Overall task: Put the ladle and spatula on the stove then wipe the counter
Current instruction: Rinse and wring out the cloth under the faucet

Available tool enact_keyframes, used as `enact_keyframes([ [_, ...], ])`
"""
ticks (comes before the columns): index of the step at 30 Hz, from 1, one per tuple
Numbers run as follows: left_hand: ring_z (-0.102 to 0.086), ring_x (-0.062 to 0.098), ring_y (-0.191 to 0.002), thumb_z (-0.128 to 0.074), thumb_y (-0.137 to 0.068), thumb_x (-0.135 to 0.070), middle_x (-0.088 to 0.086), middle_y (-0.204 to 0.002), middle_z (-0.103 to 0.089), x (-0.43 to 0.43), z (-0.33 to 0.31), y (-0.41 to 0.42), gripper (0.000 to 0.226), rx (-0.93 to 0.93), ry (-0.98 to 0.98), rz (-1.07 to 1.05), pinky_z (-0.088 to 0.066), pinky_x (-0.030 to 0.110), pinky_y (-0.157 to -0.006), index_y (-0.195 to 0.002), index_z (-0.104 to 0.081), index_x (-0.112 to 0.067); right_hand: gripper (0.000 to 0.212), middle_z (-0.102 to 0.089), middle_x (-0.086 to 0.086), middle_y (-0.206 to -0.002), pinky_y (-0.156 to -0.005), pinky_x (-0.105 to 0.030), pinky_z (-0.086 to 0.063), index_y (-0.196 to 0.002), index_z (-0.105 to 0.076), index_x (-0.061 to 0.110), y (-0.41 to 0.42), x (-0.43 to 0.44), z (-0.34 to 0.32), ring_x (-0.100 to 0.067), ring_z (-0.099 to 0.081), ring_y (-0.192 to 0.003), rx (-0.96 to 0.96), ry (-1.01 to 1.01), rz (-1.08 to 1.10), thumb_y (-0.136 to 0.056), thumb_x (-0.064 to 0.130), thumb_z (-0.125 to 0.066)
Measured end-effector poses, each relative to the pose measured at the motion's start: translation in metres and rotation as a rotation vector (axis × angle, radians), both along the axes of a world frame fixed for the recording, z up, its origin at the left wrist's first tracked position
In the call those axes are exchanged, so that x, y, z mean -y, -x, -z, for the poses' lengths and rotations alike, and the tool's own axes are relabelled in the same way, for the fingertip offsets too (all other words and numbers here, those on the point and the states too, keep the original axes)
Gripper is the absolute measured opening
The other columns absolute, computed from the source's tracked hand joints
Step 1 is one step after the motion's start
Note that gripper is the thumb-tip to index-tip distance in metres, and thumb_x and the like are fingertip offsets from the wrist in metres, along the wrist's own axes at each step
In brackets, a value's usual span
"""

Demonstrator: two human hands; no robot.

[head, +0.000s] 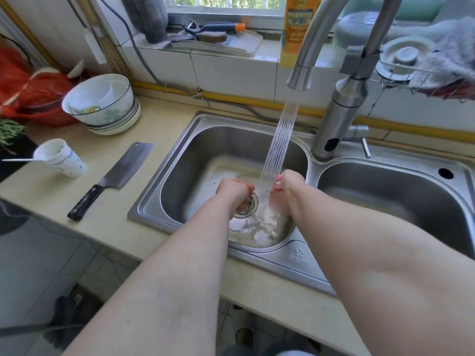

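Note:
Both my hands are down in the left basin of the steel sink (154, 201), under the running stream from the faucet (300, 73). My left hand (232, 190) is curled into a fist just above the drain. My right hand (289, 182) is curled too, facing it across the stream. Between them hangs what looks like a pale wet cloth (267, 204), gripped at both ends and partly blurred by the water. No ladle or spatula is in view. The beige counter (110, 227) runs left of the sink.
A cleaver (120, 170) lies on the counter beside the sink, handle toward me. A white cup (61, 158) lies on its side further left. Stacked bowls (102, 104) stand at the back left by a red basket (38, 98). A grey rag (447, 55) hangs on the right rack.

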State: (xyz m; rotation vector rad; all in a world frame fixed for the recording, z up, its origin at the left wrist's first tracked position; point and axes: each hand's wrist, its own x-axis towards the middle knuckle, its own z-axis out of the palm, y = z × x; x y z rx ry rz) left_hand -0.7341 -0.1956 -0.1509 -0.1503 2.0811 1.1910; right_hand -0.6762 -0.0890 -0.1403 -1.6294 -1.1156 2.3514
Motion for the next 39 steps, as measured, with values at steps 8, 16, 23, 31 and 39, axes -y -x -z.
enact_keyframes([
  [8,-0.063,0.024,-0.065,-0.054,-0.091,-0.006,0.015,-0.085,-0.066,-0.008,-0.006,-0.006,0.015,0.211,-0.142,-0.064,-0.059,0.035,-0.069,-0.100,-0.066,-0.009,0.071,-0.066,-0.016,-0.094,-0.096,-0.040,-0.050,-0.102,-0.067,0.007,-0.004,0.005,0.004,-0.025,-0.066,-0.087,-0.182,0.401,0.179,-0.094,0.060,-0.020],
  [16,-0.062,0.027,-0.079,-0.023,-0.101,-0.049,0.013,-0.092,-0.066,-0.019,-0.009,-0.014,0.054,0.497,-0.507,-0.425,-0.047,0.035,-0.071,-0.089,-0.061,-0.012,0.077,-0.061,-0.021,-0.126,-0.097,-0.047,-0.042,-0.125,-0.055,0.001,-0.015,0.000,-0.010,-0.037,-0.056,-0.120,-0.271,0.353,0.099,-0.096,0.060,-0.017],
  [23,-0.054,0.034,-0.108,-0.014,-0.098,-0.059,0.018,-0.128,-0.055,-0.033,0.000,-0.032,0.067,0.661,-0.745,-0.490,-0.040,0.046,-0.099,-0.119,-0.056,-0.012,0.058,-0.050,-0.014,-0.142,-0.105,-0.049,-0.037,-0.139,-0.046,0.011,-0.037,-0.022,-0.019,-0.033,-0.048,-0.131,-0.227,0.254,0.160,-0.100,0.048,-0.022],
  [31,-0.051,0.027,-0.073,-0.042,-0.100,-0.035,0.013,-0.086,-0.052,-0.050,-0.016,-0.047,0.028,0.522,-0.798,-0.530,-0.051,0.041,-0.071,-0.089,-0.057,-0.014,0.047,-0.034,-0.014,-0.154,-0.114,-0.034,-0.030,-0.146,-0.030,0.002,-0.071,-0.061,-0.020,-0.025,-0.034,-0.142,-0.170,0.106,0.275,-0.102,0.015,-0.021],
  [39,-0.028,0.004,-0.019,-0.039,-0.095,0.005,-0.001,-0.034,-0.042,-0.067,0.000,-0.060,0.027,0.387,-0.543,-0.377,-0.018,0.007,-0.025,-0.072,-0.047,-0.005,0.044,-0.049,-0.013,-0.144,-0.112,-0.037,-0.038,-0.142,-0.039,0.003,-0.085,-0.084,-0.032,-0.025,-0.049,-0.133,-0.140,0.078,0.265,-0.102,0.014,-0.027],
])
